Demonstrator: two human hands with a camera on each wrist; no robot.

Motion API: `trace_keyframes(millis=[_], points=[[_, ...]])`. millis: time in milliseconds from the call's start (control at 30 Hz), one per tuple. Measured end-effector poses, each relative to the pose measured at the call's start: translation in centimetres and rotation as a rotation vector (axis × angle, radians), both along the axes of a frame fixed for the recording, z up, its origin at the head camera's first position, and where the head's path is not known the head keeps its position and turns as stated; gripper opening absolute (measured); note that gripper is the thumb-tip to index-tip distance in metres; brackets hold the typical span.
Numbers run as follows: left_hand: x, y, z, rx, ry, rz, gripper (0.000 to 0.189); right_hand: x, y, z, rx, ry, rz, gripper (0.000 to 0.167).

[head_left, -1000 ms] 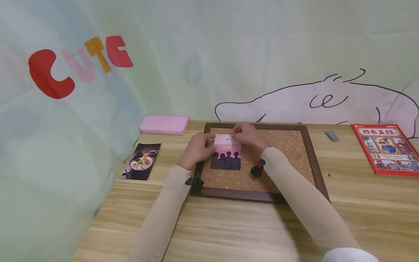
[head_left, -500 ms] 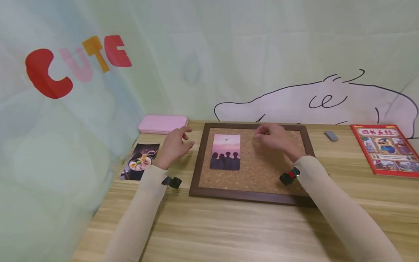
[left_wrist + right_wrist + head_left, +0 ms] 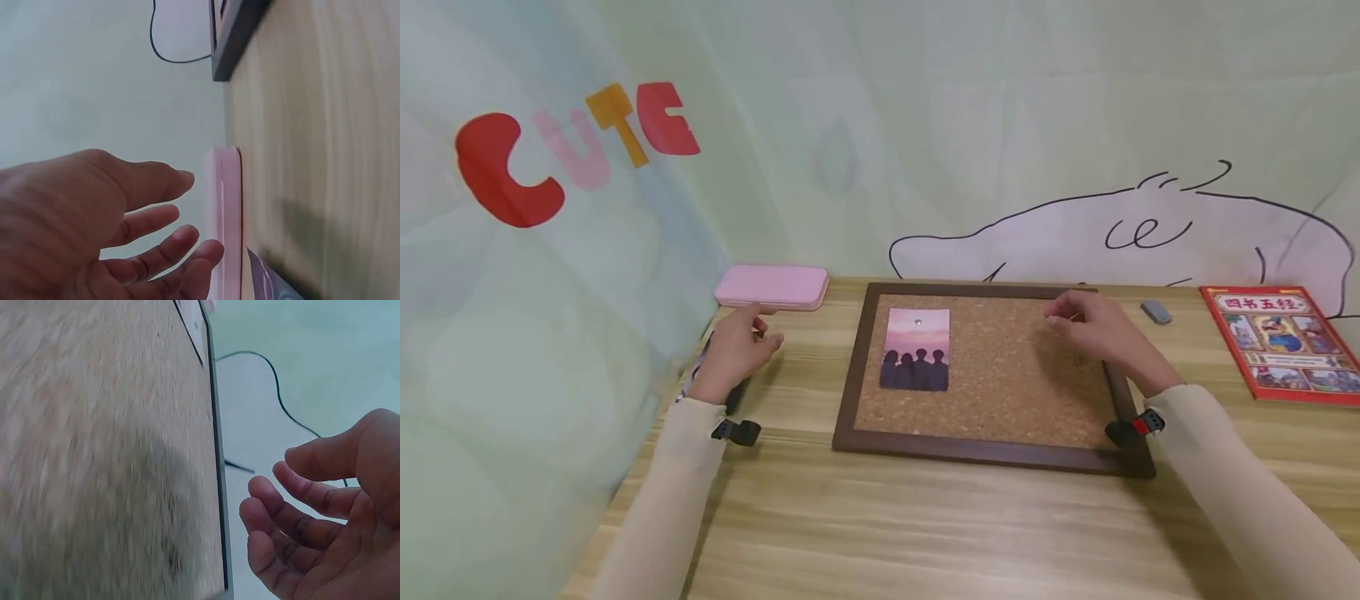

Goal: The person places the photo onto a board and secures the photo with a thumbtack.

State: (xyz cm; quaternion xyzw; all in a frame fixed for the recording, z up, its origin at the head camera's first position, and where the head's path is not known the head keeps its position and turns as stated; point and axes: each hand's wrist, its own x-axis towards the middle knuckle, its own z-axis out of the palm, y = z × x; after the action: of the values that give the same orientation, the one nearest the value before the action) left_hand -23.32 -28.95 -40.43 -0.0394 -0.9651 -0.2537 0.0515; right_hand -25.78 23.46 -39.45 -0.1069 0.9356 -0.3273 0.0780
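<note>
My left hand [image 3: 733, 350] hovers over the food photo [image 3: 737, 393] on the left of the table and covers most of it. In the left wrist view its fingers [image 3: 162, 253] are loosely bent and hold nothing. Above the right part of the cork board [image 3: 1000, 367] hangs my right hand [image 3: 1093, 325]. The right wrist view shows its relaxed fingers [image 3: 294, 519] with nothing between them. A photo of silhouetted people against a pink sky [image 3: 917, 350] lies upright on the board's left part, with a small shiny pin [image 3: 918, 322] near its top.
A pink case [image 3: 772, 286] lies at the back left by the wall cloth. Right of the board are a small grey block [image 3: 1156, 312] and a red-bordered book [image 3: 1285, 343]. The board's dark frame [image 3: 992, 455] forms a raised edge.
Both hands have let go of the silhouette photo, which stays on the board. My left hand has moved left over the food photo; my right hand has moved right across the board.
</note>
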Motion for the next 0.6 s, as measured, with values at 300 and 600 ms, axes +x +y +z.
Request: trace_keyframes(millis=[300, 600], points=[[0.7, -3.3, -0.4, -0.013, -0.008, 0.043, 0.05, 1.6, 4.1, -0.7, 0.016, -0.012, -0.044, 0.033], [2.1, -5.9, -1.1, -0.032, -0.007, 0.102, 0.054, 2.9, 8.0, -1.0, 0.071, -0.008, -0.087, 0.034]])
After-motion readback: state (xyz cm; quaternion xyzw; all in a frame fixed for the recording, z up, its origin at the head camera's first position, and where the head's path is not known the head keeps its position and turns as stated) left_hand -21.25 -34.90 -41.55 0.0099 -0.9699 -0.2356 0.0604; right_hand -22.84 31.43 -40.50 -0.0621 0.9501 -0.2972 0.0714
